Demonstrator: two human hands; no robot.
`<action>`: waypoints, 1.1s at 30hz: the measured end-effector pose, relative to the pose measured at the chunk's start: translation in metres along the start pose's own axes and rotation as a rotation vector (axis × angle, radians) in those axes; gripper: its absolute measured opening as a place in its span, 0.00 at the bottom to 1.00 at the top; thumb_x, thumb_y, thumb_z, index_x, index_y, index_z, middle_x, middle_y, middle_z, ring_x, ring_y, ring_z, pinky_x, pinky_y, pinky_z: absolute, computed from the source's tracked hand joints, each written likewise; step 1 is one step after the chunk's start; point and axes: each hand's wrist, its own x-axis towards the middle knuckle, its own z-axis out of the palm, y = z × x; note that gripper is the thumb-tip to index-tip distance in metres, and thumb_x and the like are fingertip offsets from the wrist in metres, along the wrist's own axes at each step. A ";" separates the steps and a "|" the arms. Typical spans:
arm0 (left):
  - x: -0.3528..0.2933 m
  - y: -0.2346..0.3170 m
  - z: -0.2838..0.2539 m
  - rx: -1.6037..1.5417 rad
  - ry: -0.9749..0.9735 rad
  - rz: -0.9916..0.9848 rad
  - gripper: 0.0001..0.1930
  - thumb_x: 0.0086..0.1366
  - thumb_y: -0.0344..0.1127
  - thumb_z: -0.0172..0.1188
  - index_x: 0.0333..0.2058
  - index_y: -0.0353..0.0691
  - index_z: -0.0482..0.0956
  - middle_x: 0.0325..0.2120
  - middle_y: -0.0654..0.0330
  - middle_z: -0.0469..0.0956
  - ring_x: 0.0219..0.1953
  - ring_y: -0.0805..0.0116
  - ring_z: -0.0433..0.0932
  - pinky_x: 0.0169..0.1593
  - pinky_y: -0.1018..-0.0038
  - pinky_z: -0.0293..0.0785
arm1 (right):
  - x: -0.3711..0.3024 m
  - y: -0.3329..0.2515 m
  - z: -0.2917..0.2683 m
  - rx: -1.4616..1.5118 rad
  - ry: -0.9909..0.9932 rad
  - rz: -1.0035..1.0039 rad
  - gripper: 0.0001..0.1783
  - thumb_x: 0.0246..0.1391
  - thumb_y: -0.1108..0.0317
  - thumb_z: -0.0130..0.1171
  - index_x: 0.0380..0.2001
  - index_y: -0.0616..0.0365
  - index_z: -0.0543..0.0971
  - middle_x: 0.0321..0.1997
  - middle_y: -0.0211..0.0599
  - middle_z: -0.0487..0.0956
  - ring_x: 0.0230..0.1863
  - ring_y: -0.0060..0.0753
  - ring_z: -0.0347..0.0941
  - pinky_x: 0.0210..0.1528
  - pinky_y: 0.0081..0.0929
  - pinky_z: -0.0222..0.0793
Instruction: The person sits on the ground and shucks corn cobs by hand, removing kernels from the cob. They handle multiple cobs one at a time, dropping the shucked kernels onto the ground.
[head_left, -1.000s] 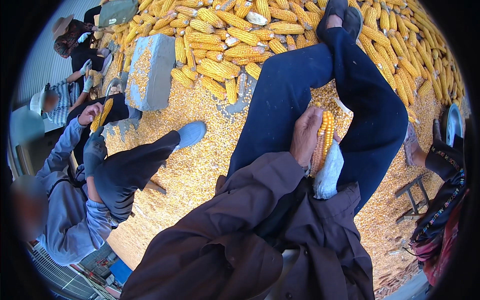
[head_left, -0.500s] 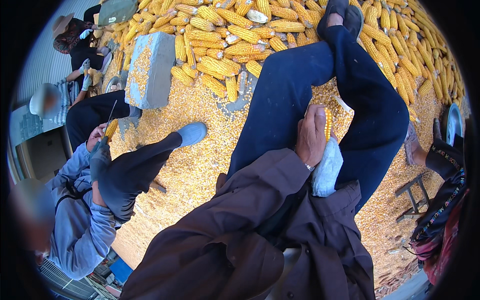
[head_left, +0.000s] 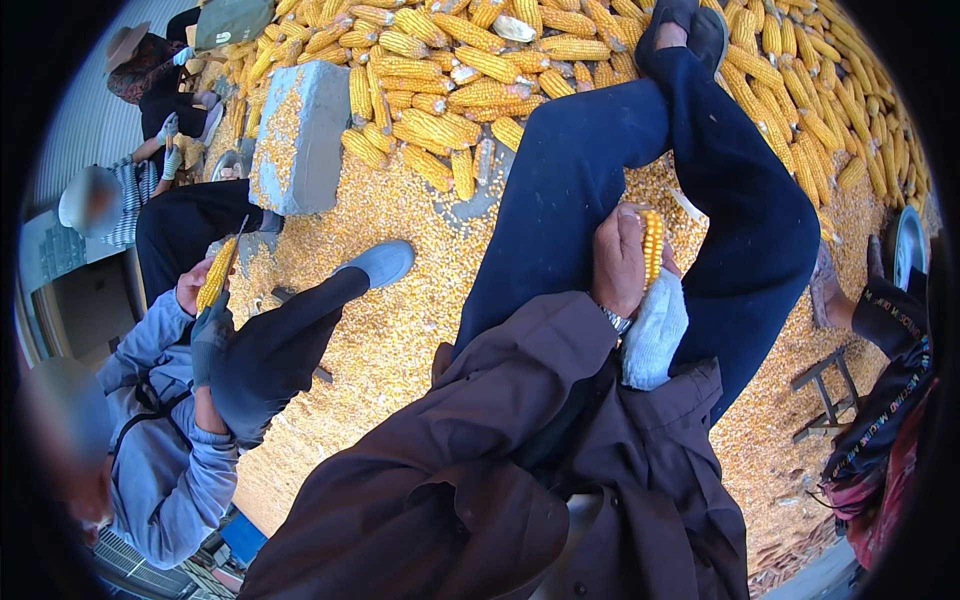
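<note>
Between my thighs, my left hand [head_left: 618, 262], bare and with a metal watch at the wrist, closes round a yellow corn cob [head_left: 652, 244] from its left side. My right hand [head_left: 656, 335], in a whitish glove, presses in from the right and below; bare fingertips show beside the cob, and the rest of its grip is hidden. The cob stands roughly upright between both hands, its rows of kernels facing up. Loose kernels [head_left: 380, 330] cover the ground underneath.
A heap of corn cobs [head_left: 470, 80] spreads ahead, around my crossed feet. A grey block [head_left: 300, 140] stands front left. At left, a person in blue-grey [head_left: 165, 420] holds a cob and a thin pointed tool. On the right are a metal stool [head_left: 828, 395], a basin [head_left: 908, 250] and another person's leg.
The cob in my hands has turned, showing more of its kernel rows, and my left hand has rolled with it. The person at left has raised their cob and tilted the tool.
</note>
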 end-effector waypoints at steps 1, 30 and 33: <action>0.000 0.001 0.000 -0.001 -0.003 -0.002 0.19 0.68 0.47 0.32 0.33 0.37 0.64 0.15 0.56 0.69 0.15 0.67 0.73 0.23 0.76 0.73 | -0.001 -0.001 0.001 0.088 0.025 0.027 0.17 0.61 0.63 0.42 0.44 0.66 0.71 0.36 0.43 0.77 0.36 0.30 0.73 0.39 0.25 0.68; -0.015 0.017 -0.010 0.124 -0.106 -0.067 0.19 0.68 0.46 0.40 0.43 0.36 0.67 0.32 0.52 0.74 0.34 0.63 0.77 0.38 0.73 0.72 | 0.004 0.014 0.000 0.593 0.017 0.370 0.20 0.62 0.60 0.43 0.50 0.64 0.68 0.42 0.36 0.74 0.41 0.23 0.70 0.43 0.19 0.67; -0.016 0.014 -0.009 0.254 -0.071 0.002 0.18 0.68 0.44 0.38 0.44 0.34 0.66 0.36 0.50 0.74 0.40 0.58 0.75 0.44 0.70 0.70 | 0.002 0.005 -0.001 0.504 -0.005 0.332 0.20 0.62 0.61 0.41 0.50 0.64 0.68 0.42 0.37 0.74 0.41 0.24 0.70 0.44 0.20 0.66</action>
